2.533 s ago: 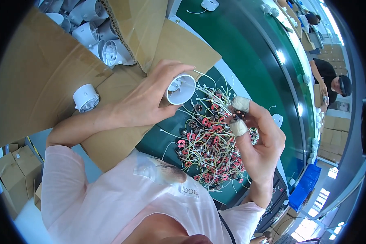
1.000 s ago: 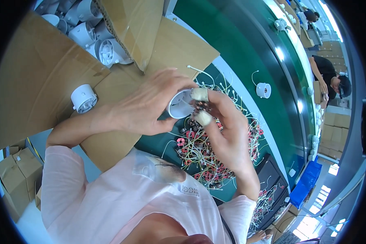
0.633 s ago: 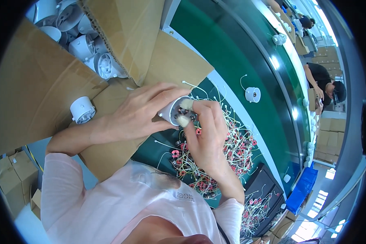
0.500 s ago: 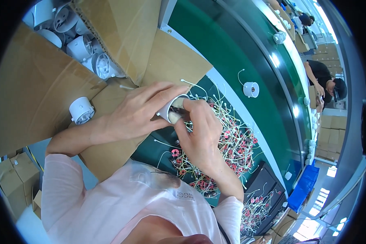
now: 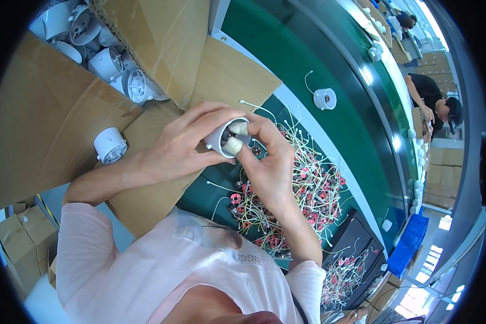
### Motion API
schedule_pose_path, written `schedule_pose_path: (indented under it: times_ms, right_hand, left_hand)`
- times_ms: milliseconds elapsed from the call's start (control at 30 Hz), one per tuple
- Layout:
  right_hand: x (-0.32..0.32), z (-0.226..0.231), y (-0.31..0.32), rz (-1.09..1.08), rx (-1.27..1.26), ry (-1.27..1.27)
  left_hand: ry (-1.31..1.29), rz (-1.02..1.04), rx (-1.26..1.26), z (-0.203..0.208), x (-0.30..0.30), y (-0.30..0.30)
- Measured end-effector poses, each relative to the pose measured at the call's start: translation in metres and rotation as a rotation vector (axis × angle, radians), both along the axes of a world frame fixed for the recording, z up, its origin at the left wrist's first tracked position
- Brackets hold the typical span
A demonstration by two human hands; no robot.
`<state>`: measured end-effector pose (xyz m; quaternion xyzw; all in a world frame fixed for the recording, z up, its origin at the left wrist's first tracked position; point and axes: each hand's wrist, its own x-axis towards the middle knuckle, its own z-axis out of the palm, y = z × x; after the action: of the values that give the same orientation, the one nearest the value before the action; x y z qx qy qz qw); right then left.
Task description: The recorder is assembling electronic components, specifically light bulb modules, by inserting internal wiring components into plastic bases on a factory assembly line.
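A white plastic cup-shaped housing [image 5: 215, 141] is held by my left hand [image 5: 186, 137], whose fingers and thumb wrap round its outside. Its open end faces right and up. My right hand [image 5: 270, 167] has pale covers on the thumb and forefinger tips. Those two tips reach inside the rim and pinch at a small dark part [image 5: 233, 135], mostly hidden between them. Beside my right wrist lies a heap of small red and black parts with white wires [image 5: 313, 189]. Another white housing [image 5: 110, 144] lies on cardboard by my left forearm.
At upper left, a cardboard box [image 5: 54, 102] holds several white housings [image 5: 105, 63]. A green conveyor belt [image 5: 362, 146] carries a wired white housing [image 5: 325, 99]. A black tray [image 5: 356, 237] with more wired parts and a blue bin [image 5: 409, 245] lie right. A person [image 5: 434, 102] works across the belt.
The housing in my left hand has turned so its opening shows more, and my right fingertips have shifted inside it. On the belt, the wired housing has moved away, up the picture.
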<state>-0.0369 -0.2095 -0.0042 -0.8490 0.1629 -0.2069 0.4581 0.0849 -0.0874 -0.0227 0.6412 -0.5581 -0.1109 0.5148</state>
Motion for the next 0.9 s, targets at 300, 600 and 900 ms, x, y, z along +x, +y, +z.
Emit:
schedule_pose_path:
  times_ms: [300, 600, 900]
  right_hand:
    - [-0.073, 0.006, -0.163, -0.535, -0.175, 0.123]
    - [-0.048, 0.016, -0.119, -0.196, -0.462, 0.153]
    - [-0.041, -0.014, -0.031, 0.401, -0.875, 0.513]
  left_hand:
    - [-0.62, 0.299, -0.017, 0.019, 0.008, 0.1]
    - [-0.737, 0.549, 0.556, 0.007, 0.006, 0.115]
    - [-0.108, 0.124, 0.223, 0.017, 0.022, 0.03]
